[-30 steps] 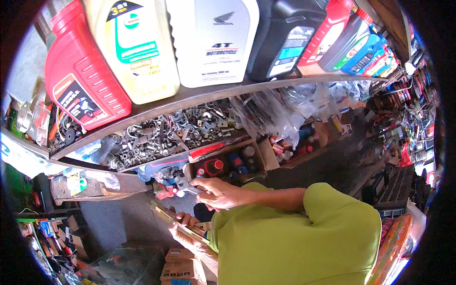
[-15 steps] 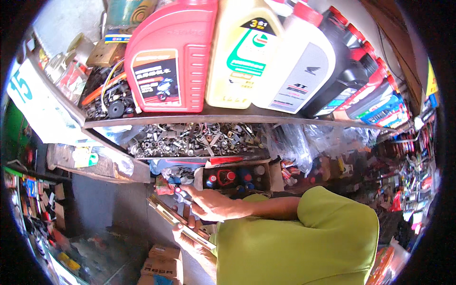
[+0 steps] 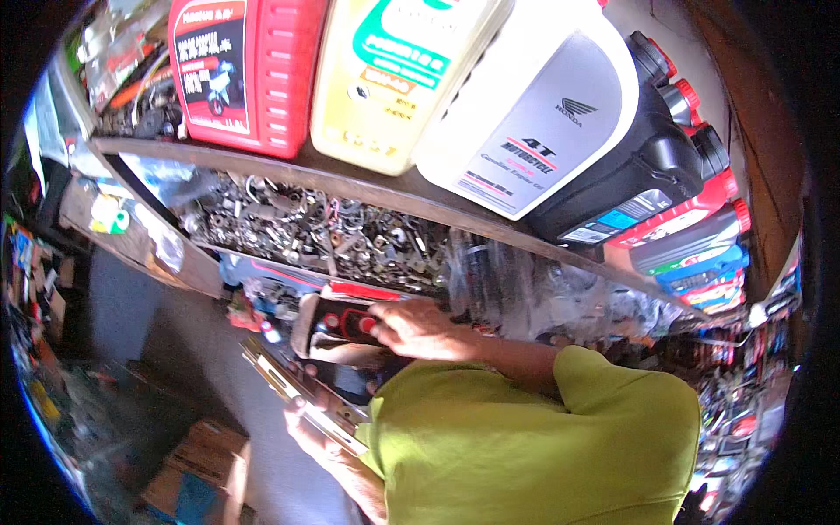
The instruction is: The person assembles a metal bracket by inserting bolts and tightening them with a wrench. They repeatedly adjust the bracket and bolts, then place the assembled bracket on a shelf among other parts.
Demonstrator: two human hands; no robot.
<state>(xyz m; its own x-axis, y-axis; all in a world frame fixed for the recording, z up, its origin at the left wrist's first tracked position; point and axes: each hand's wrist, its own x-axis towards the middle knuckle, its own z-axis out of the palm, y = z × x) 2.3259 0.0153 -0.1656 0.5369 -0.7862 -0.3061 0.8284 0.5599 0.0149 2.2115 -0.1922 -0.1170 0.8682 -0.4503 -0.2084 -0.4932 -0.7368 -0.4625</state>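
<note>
My left hand (image 3: 308, 430) is closed around a long, flat, gold-coloured piece with slots (image 3: 270, 372), held tilted in front of my green shirt. The exact kind of this piece I cannot make out. My right hand (image 3: 424, 330) reaches over a small open carton (image 3: 305, 324) on the shelf. Its fingers stretch out at a red cap (image 3: 367, 324) of a container inside; glare hides whether they touch it. Loose metal parts (image 3: 324, 229) fill a wide tray just behind the carton.
On the shelf above stand a red oil bottle (image 3: 284, 79), a cream bottle (image 3: 376, 122), a white bottle (image 3: 542, 114) and a black one (image 3: 630, 166). Clear plastic bags (image 3: 569, 289) hang below it. A cardboard box (image 3: 197, 459) is on the floor, lower left.
My right hand has moved away from the gold-coloured piece to the carton. My left hand still holds the piece. The view has shifted, so the shelf bottles appear larger and closer.
</note>
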